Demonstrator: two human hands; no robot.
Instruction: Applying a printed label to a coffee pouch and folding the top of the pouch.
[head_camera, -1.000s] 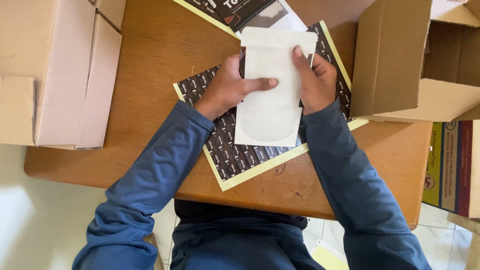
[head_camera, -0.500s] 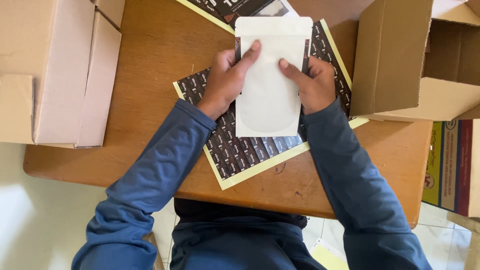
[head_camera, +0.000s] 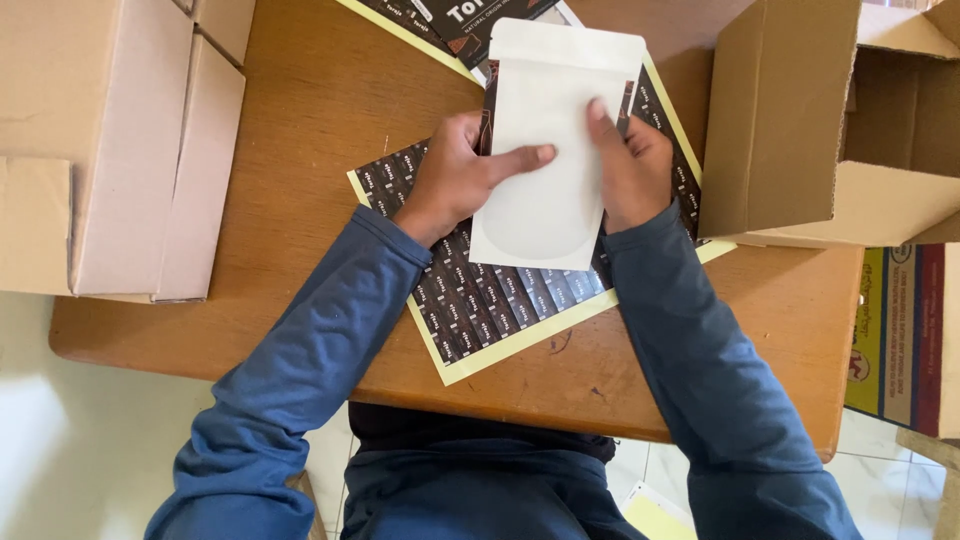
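Observation:
A white flat pouch (head_camera: 548, 150) lies upright over a sheet of dark labels with a yellow border (head_camera: 480, 300) on the wooden table (head_camera: 300, 200). My left hand (head_camera: 460, 175) grips the pouch's left edge, thumb across its front. My right hand (head_camera: 628, 165) holds its right edge, with one finger laid on the face. Both sleeves are blue.
A closed cardboard box (head_camera: 110, 150) fills the left side of the table. An open cardboard box (head_camera: 820, 130) lies on its side at the right. Another dark printed sheet (head_camera: 460, 20) shows at the top. A printed carton (head_camera: 900, 340) stands beyond the table's right edge.
The pouch has shifted a little up and to the right over the label sheet. My hands have regripped it, and the left thumb now lies across its front.

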